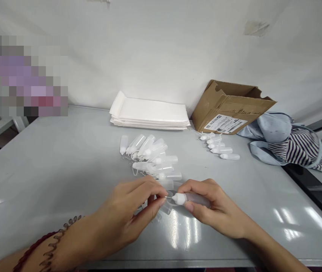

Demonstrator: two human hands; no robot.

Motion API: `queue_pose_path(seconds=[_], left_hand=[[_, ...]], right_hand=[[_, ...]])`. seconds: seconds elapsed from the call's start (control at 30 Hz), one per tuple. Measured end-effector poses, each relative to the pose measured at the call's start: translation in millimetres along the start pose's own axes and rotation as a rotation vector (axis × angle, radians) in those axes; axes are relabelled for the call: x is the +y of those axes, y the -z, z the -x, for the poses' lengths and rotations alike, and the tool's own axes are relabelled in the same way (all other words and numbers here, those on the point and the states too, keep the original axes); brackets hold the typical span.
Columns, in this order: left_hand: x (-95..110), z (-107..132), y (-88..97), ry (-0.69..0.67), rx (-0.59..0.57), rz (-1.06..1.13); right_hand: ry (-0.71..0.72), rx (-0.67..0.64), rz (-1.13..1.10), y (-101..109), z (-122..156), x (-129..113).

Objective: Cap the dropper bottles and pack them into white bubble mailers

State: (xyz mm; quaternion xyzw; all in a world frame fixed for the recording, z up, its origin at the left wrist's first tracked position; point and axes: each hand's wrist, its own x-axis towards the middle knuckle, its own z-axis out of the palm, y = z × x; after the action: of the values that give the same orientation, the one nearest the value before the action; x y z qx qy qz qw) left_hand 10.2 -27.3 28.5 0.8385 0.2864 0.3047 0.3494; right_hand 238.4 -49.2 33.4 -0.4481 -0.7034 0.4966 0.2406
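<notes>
Head view: bottle (195,199) at lower center, right hand (216,207) fingers clamped round its body, likely to steady it. Left hand (132,206) fingers pinching the needle (169,197) tip, probably for fine control. Loose bottles (147,144) mid-frame on counter (78,170); bottle row (222,150) at right, presumably separated to avoid mixing.

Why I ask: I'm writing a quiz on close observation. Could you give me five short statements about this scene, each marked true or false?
1. The right hand holds a translucent plastic bottle, and the left hand's fingertips are at its thin metal needle. True.
2. The needle points to the right. False: it points left, toward the left hand.
3. A brown cardboard box stands right of a stack of flat white packets. True.
4. The box is shut. False: its top is open.
5. Several similar translucent bottles lie in front of the box. True.
</notes>
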Motion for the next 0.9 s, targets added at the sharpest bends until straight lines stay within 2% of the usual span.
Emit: queue_pose_path(seconds=[0.57,0.9], left_hand=[[-3.0,1.6,-1.6,-0.158,-0.021,-0.258],[3.3,-1.2,-2.4,-0.117,-0.085,-0.273]], right_hand=[[-0.015,0.006,0.172,-1.7,1.1,-1.3],[0.038,0.004,0.177,-9.3,-0.4,0.6]])
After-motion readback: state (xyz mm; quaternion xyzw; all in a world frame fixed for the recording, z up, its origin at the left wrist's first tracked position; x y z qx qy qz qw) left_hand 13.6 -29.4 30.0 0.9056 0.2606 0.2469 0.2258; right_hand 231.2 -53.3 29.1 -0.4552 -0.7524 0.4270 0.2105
